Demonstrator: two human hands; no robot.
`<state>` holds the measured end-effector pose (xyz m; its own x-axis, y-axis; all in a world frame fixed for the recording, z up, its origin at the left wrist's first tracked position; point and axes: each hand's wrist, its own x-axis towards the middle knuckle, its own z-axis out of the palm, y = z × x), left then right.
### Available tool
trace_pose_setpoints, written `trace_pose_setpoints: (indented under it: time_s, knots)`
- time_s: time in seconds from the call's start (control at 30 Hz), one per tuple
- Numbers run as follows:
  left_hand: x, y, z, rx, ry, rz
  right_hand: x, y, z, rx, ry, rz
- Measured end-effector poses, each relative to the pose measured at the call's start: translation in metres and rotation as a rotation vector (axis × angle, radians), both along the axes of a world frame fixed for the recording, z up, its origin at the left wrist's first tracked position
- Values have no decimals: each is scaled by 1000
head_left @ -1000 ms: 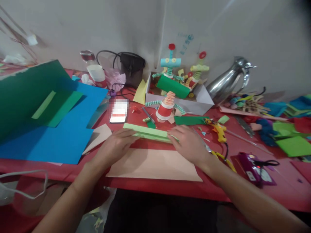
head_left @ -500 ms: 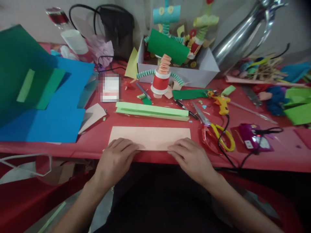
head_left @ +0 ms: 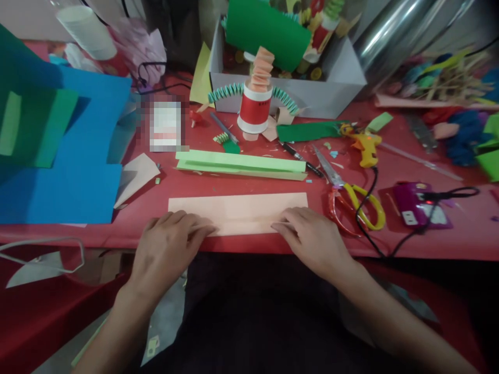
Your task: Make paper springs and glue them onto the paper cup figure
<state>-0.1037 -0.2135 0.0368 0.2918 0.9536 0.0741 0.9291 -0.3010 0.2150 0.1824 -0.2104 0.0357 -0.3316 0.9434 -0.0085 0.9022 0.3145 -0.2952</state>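
A long peach paper sheet lies along the near edge of the red table. My left hand rests on its near left corner, fingers curled down onto the paper. My right hand pinches the near edge at the right, where a narrow fold stands up. Behind the sheet lies a folded light green paper strip. Neither hand touches it.
Yellow-handled scissors and a yellow glue gun with its black cord lie to the right, beside a purple device. Blue and green sheets cover the left. A phone, a red paper-cup figure and a grey box stand behind.
My hands left the green strip and drew back to the peach sheet's near edge. They now lift and fold that edge. The view has tipped downward and closer.
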Motion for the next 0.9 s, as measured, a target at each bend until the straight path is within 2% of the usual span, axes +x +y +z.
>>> trace_pose_setpoints:
  time_s: [0.17,0.4,0.57,0.73,0.9]
  knots:
    - [-10,-1,-4,0,-10,21,8,1,-1,-23,18,-30]
    - [-20,-6,-15,24,-26,93,22,3,-1,-84,25,-156]
    - [-28,-16,-25,112,-52,200,24,3,-3,-94,65,-165]
    - [-31,-19,-33,180,-134,191,27,1,-8,-59,120,-99]
    - [-29,-21,-37,262,-187,199,26,-2,-8,-11,91,-146]
